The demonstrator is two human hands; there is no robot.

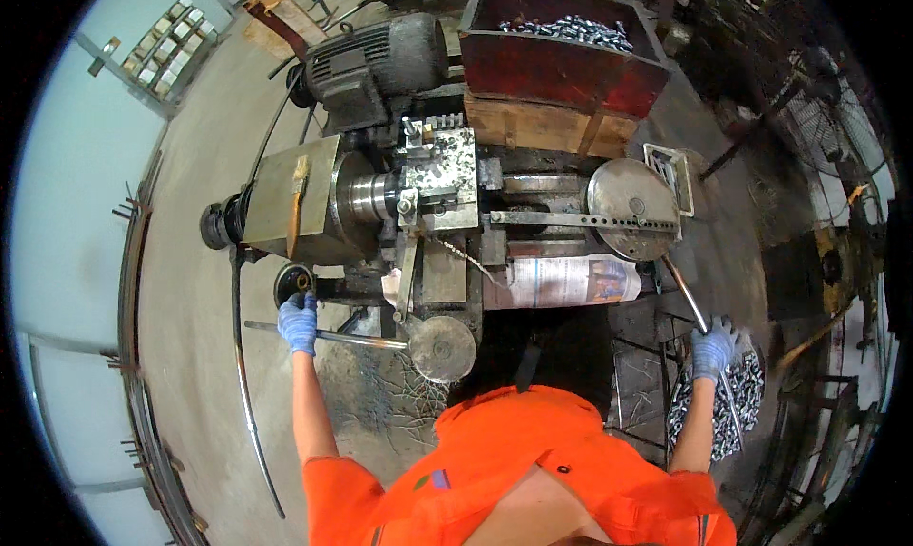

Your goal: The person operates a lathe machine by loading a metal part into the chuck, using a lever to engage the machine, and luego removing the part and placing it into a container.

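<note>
Clock read over the whole view, noon at the top.

Item: my left hand (pixel 298 327), blue-gloved, at 8 o'clock; fingers closed around a straight metal bar (pixel 366 340) that runs to a small round plate (pixel 442 349) at 6 o'clock. A black ring-shaped part (pixel 294 283) sits just above these fingers.

Item: my right hand (pixel 713 350), blue-gloved, at 4 o'clock; fingers clenched on a long bright rod (pixel 681 287) slanting up to a large steel disc (pixel 618 186) at 2 o'clock.

Item: metal pieces (pixel 742 394), heaped, below my right hand.

Item: brush (pixel 297 202), on the grey-green housing (pixel 271 189), 10 o'clock.

Item: motor (pixel 395 61), 11 o'clock.

Item: red bin (pixel 561 75), small metal parts inside, 1 o'clock.

Item: newspaper (pixel 571 280), just past 3 o'clock.
</note>
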